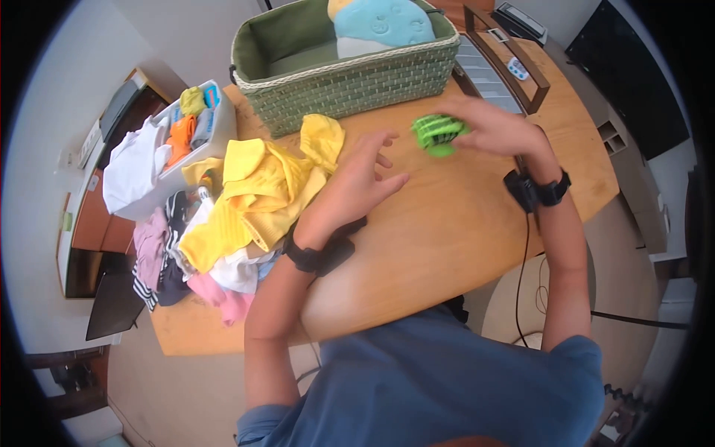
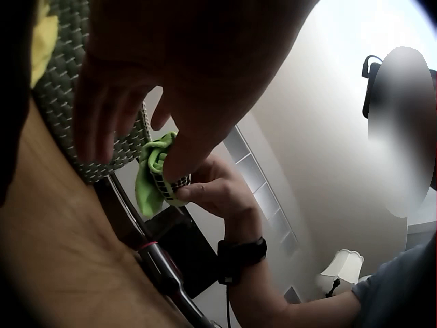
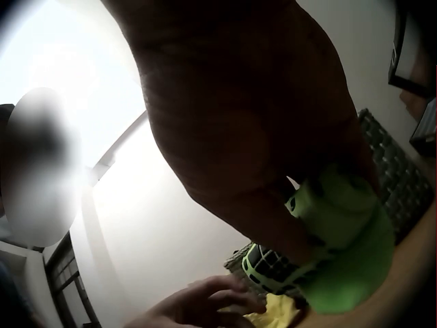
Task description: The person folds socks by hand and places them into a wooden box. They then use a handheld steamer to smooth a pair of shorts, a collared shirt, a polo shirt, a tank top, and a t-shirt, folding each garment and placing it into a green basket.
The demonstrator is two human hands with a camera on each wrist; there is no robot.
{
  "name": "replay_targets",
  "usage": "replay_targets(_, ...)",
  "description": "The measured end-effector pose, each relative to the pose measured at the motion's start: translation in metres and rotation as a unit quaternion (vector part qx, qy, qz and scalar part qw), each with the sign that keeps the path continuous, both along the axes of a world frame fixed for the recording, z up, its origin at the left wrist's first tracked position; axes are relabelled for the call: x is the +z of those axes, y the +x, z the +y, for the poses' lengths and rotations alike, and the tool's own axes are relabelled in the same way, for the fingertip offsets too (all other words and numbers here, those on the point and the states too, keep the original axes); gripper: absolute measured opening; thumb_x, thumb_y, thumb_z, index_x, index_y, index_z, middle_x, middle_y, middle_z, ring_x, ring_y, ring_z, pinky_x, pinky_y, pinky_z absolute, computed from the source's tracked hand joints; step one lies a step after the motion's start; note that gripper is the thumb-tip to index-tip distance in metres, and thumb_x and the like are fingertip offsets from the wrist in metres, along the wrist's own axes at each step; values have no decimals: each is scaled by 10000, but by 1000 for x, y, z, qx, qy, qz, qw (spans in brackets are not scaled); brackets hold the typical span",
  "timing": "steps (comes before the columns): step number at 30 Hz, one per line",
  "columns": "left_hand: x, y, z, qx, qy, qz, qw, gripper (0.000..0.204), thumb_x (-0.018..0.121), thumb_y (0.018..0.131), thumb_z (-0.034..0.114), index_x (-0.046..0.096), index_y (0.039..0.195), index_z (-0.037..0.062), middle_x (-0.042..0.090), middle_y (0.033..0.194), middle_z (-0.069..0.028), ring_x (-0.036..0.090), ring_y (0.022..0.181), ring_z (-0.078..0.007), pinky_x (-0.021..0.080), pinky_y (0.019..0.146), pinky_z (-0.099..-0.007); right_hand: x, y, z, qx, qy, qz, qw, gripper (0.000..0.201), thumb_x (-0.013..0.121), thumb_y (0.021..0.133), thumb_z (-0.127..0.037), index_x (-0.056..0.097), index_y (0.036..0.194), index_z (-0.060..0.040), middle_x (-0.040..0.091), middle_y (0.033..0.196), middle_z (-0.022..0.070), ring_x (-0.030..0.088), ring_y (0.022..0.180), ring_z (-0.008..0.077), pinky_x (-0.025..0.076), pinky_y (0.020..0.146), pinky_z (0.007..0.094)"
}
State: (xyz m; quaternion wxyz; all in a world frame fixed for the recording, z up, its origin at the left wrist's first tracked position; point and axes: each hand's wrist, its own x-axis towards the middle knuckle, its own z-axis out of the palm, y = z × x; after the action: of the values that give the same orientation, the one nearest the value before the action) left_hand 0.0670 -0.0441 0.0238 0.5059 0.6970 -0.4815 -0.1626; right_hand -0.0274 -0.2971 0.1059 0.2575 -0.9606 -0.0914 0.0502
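Note:
A rolled-up bright green garment [image 1: 436, 132] with a black grid pattern is in my right hand [image 1: 497, 132], pinched between fingers and thumb above the table. In the right wrist view, a loose plain green end of the garment [image 3: 351, 273] hangs below the fingers. My left hand [image 1: 359, 180] is held apart from it, fingers spread and relaxed, with nothing in its grasp. Beside the left wrist lies a heap of yellow clothes [image 1: 257, 186], piled over white, pink and dark striped pieces. Part of the green garment is hidden behind the right hand.
A green woven basket [image 1: 350, 93] with a light-blue plush toy [image 1: 383, 26] stands at the back of the wooden table [image 1: 417, 216]. To the left is a white bin [image 1: 216, 138] of clothes. A brown frame [image 1: 538, 97] and a small white remote [image 1: 518, 68] are at the back right.

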Motion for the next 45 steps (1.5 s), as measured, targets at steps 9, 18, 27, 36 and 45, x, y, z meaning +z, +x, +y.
replay_targets(9, -53, -2, -20, -24, 50, 6, 998, 398, 694, 872, 114, 545, 1220, -7, 568, 1143, -124, 650, 901, -183, 546, 792, -299, -29, 13, -154, -280, -127, 108, 945, 504, 546, 772, -109, 568, 1267, -15, 633, 1177, 214, 597, 1104, 354, 468, 924, 394)
replay_targets(18, -56, -2, -18, -21, 52, -8, 998, 329, 642, 881, 169, 592, 1163, 8, 586, 1076, -131, 639, 884, -229, 528, 801, -344, -61, 19, -180, -219, -257, 103, 936, 430, 521, 757, 23, 625, 1172, -21, 643, 1183, 217, 595, 1146, 363, 476, 931, 435)
replay_targets(27, -63, 1, -16, -25, 48, -55, 997, 292, 671, 859, 161, 621, 1107, 15, 608, 1025, -130, 643, 895, -229, 532, 794, -334, -70, 19, -169, -163, -411, -1, 897, 212, 594, 739, 26, 707, 914, -15, 631, 1033, 173, 605, 1043, 345, 495, 907, 420)
replay_targets(36, -69, 3, -18, -28, 33, -54, 998, 275, 664, 856, 165, 631, 1087, 18, 612, 1018, -141, 641, 887, -243, 528, 792, -340, -92, 19, -184, -165, -273, -48, 946, 244, 504, 796, 89, 549, 1023, 14, 612, 1031, 240, 583, 1031, 420, 461, 851, 460)
replay_targets(45, 20, -19, 30, 6, 77, -216, 973, 345, 691, 824, 149, 610, 1143, 46, 591, 1121, -154, 604, 1006, -339, 502, 867, -413, -50, 23, -74, -68, -179, -92, 977, 333, 590, 810, -6, 578, 1140, 40, 617, 1094, 198, 612, 979, 383, 495, 871, 412)
